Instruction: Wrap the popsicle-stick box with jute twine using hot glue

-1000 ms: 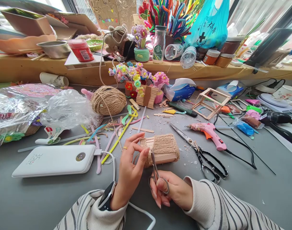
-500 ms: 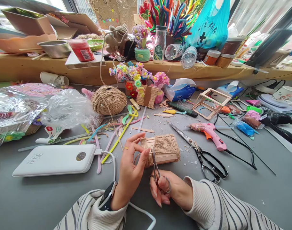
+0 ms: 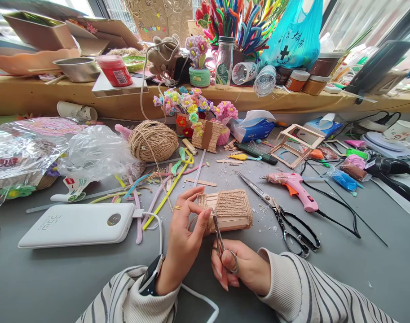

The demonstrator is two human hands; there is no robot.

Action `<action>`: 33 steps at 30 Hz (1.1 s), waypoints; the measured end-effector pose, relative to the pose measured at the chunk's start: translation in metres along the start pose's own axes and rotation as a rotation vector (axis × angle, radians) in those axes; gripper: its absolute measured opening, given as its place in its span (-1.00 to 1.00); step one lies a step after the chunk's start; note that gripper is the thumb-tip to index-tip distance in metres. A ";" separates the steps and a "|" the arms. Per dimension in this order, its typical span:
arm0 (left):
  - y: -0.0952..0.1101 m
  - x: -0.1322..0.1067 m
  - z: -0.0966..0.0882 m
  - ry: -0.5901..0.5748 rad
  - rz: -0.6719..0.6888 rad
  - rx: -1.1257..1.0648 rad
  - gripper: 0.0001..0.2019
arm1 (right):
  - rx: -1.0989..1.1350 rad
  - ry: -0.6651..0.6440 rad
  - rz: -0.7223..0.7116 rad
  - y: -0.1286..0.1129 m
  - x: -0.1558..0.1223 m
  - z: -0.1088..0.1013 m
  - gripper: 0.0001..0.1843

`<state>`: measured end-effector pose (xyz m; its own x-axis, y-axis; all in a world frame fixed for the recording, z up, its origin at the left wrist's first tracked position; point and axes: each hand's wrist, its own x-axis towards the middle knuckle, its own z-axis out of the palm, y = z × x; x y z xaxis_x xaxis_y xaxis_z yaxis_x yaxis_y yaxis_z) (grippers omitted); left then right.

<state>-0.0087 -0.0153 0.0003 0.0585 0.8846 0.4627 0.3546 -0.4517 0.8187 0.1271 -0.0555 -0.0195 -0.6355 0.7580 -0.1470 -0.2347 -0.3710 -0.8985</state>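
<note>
On the grey table lies a small block of wooden sticks wound with jute twine (image 3: 232,207). My left hand (image 3: 183,240) pinches the twine at the block's left end, thumb and fingers closed on it. My right hand (image 3: 240,268) grips small silver scissors (image 3: 221,241), fingers through the loops, blades pointing up at the twine beside my left thumb. A strand runs from the block up to a ball of jute twine (image 3: 152,140).
A white power bank (image 3: 77,224) with a cable lies left. Black-handled scissors (image 3: 285,222) and a pink glue gun (image 3: 294,183) lie right. Pipe cleaners, wooden sticks, plastic bags (image 3: 90,152) and pipe-cleaner flowers (image 3: 194,112) crowd the back, below a cluttered wooden shelf (image 3: 124,103).
Almost nothing moved. My right hand's fingers shifted slightly on the scissor loops and the blades stay at the twine; the left hand keeps its pinch.
</note>
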 end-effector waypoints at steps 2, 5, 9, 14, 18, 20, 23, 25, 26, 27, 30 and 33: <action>0.001 0.000 0.000 0.003 0.006 0.016 -0.84 | 0.013 -0.025 -0.006 -0.001 0.001 0.000 -0.37; 0.001 0.000 0.000 0.002 0.014 0.026 -0.84 | 0.045 -0.054 0.008 -0.002 0.002 0.001 -0.33; 0.001 -0.001 -0.001 -0.004 0.004 0.014 -0.84 | 0.046 -0.043 -0.001 -0.003 0.002 0.002 -0.36; 0.002 -0.001 0.000 -0.002 0.005 -0.007 -0.84 | 0.010 -0.012 -0.012 -0.003 0.000 0.003 -0.37; 0.002 -0.001 0.001 0.004 0.003 -0.006 -0.83 | -0.019 0.013 -0.003 -0.003 -0.001 0.003 -0.36; 0.003 0.000 0.001 0.003 -0.004 -0.015 -0.83 | -0.025 0.019 -0.002 -0.002 -0.002 0.003 -0.36; 0.003 0.000 0.001 0.001 -0.008 -0.027 -0.84 | -0.020 0.020 -0.012 0.000 -0.001 0.002 -0.37; 0.004 0.000 0.001 0.004 0.000 -0.021 -0.84 | -0.014 0.022 -0.022 0.001 0.000 0.001 -0.38; 0.004 0.000 0.001 0.007 0.006 -0.017 -0.84 | -0.013 0.023 -0.025 0.001 0.001 0.001 -0.38; 0.004 0.000 0.001 0.009 0.011 -0.013 -0.83 | -0.011 0.024 -0.026 0.001 0.002 0.001 -0.38; 0.003 -0.001 0.001 0.014 -0.005 -0.045 -0.83 | -0.002 0.008 -0.017 0.000 0.002 0.001 -0.36; -0.001 -0.003 0.001 0.025 -0.082 -0.144 -0.84 | -0.023 0.004 -0.035 -0.003 -0.001 0.001 -0.35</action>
<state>-0.0077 -0.0172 -0.0018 0.0105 0.9169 0.3990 0.2196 -0.3914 0.8936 0.1271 -0.0557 -0.0165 -0.6241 0.7726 -0.1165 -0.2400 -0.3315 -0.9124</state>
